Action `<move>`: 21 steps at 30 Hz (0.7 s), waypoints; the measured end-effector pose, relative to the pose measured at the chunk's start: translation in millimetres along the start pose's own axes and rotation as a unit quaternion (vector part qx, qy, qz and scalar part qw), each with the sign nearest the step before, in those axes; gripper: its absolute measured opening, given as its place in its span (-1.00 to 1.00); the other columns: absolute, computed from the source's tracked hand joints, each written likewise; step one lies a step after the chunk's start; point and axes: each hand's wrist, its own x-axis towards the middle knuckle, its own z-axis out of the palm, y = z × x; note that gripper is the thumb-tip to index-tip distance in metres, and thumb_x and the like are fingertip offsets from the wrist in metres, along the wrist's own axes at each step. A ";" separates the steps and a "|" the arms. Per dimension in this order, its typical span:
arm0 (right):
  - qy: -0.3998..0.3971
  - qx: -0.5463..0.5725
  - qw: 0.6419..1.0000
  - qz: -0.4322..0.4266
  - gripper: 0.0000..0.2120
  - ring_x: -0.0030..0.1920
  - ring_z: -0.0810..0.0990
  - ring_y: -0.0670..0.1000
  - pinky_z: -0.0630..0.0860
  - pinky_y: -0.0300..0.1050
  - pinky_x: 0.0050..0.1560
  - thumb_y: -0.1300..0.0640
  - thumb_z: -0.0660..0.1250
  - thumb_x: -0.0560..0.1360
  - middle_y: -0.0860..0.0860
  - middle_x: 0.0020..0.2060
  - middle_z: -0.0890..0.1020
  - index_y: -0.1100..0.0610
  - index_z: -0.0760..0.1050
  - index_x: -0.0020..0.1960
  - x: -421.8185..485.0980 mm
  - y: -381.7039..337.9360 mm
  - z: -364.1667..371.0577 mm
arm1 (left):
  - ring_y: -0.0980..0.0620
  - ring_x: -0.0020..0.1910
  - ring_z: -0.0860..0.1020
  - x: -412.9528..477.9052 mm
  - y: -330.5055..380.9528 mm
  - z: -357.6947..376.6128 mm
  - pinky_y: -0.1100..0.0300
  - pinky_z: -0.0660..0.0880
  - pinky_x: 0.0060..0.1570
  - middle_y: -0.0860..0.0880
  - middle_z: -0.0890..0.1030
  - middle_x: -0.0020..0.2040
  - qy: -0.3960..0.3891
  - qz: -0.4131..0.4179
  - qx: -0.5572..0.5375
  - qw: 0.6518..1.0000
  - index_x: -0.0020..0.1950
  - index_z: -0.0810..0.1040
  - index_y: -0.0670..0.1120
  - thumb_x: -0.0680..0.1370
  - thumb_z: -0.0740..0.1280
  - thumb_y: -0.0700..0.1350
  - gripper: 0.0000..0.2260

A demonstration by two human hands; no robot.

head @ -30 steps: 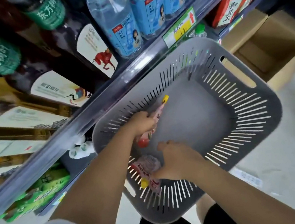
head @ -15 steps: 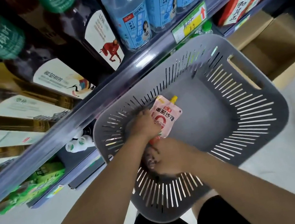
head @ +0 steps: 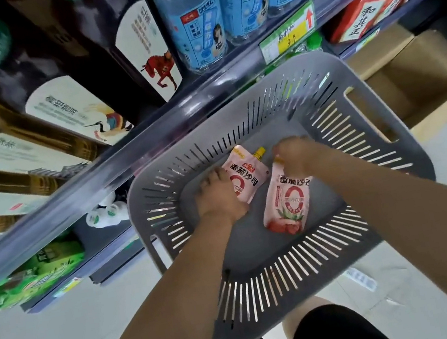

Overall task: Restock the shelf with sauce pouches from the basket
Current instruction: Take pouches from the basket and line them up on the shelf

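Note:
A grey slotted basket (head: 395, 169) sits on the floor below the shelf edge (head: 151, 140). Inside it, my left hand (head: 216, 197) grips a pink tomato-sauce pouch (head: 246, 178) with a yellow cap, holding it by its left side. My right hand (head: 299, 157) pinches the top of a second pink pouch (head: 287, 206), which hangs upright with its red-fruit bottom toward me. The two pouches are side by side, slightly apart.
Dark sauce bottles (head: 97, 72) and blue-labelled bottles (head: 196, 24) stand on the shelf above. A yellow price tag (head: 287, 32) is on the shelf rail. An open cardboard box (head: 415, 75) lies at the right. Green packets (head: 26, 278) fill the lower shelf.
My right hand has moved from the basket's near left corner to its middle right, lifting a second pouch by the top. My left hand still holds its pouch.

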 end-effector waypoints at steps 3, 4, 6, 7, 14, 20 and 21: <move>0.116 0.192 0.972 0.077 -0.56 0.39 0.26 0.17 0.30 0.06 0.33 0.26 0.29 0.43 0.11 0.37 0.29 0.03 0.42 0.29 1.7 -11.8 18.2 | -0.19 0.35 0.30 -0.6 3.4 1.1 -0.06 0.40 0.25 -0.15 0.26 0.39 -0.011 -0.005 0.007 1.000 0.50 0.04 -0.14 0.30 0.53 0.12 -0.03; 0.157 0.270 0.941 0.134 -0.52 0.41 0.22 0.18 0.30 0.10 0.35 0.25 0.31 0.43 0.11 0.42 0.23 0.04 0.36 0.33 -1.6 -18.6 23.7 | -0.19 0.34 0.30 -0.9 4.4 1.2 -0.06 0.41 0.24 -0.15 0.26 0.39 -0.012 -0.008 0.008 1.000 0.50 0.03 -0.14 0.30 0.52 0.11 -0.04; 0.178 0.385 0.865 0.266 -0.39 0.41 0.20 0.20 0.31 0.17 0.32 0.14 0.35 0.44 0.13 0.44 0.16 0.07 0.19 0.43 -11.3 -32.2 32.9 | -0.20 0.34 0.30 -2.8 7.0 2.9 -0.07 0.42 0.21 -0.15 0.24 0.39 -0.010 -0.024 0.008 1.000 0.49 0.01 -0.15 0.31 0.51 0.12 -0.04; 0.146 0.418 0.838 0.320 -0.26 0.42 0.18 0.21 0.31 0.20 0.31 0.05 0.40 0.42 0.15 0.45 0.13 0.09 0.08 0.47 -16.7 -38.2 37.0 | -0.20 0.33 0.30 -4.1 8.9 4.6 -0.08 0.42 0.19 -0.15 0.23 0.39 -0.008 -0.034 0.008 0.999 0.48 0.01 -0.15 0.31 0.51 0.15 -0.04; 0.009 0.420 0.838 0.347 0.23 0.48 0.02 0.28 0.27 0.21 0.36 -0.07 0.54 0.29 0.20 0.51 -0.13 0.07 -0.36 0.53 -21.6 -54.1 42.9 | -0.20 0.34 0.32 -5.8 12.2 18.5 -0.12 0.34 0.29 -0.20 0.28 0.36 0.013 -0.072 0.018 0.997 0.43 0.08 -0.19 0.28 0.45 0.30 -0.03; -0.013 0.371 0.855 0.362 0.22 0.48 0.03 0.27 0.25 0.21 0.36 -0.16 0.45 0.31 0.19 0.50 -0.16 0.11 -0.43 0.51 -22.5 -50.2 48.5 | -0.14 0.42 0.23 -1.9 12.2 17.9 -0.16 0.30 0.32 -0.14 0.20 0.43 0.027 -0.026 0.020 0.999 0.52 -0.10 -0.11 0.30 0.46 0.25 0.04; -0.012 0.371 0.852 0.368 0.20 0.46 0.06 0.28 0.26 0.22 0.35 -0.12 0.45 0.30 0.19 0.49 -0.12 0.10 -0.41 0.52 -22.9 -48.5 49.1 | -0.14 0.41 0.24 -1.6 11.9 18.5 -0.16 0.32 0.30 -0.13 0.21 0.43 0.029 -0.023 0.017 0.999 0.52 -0.10 -0.11 0.30 0.46 0.26 0.05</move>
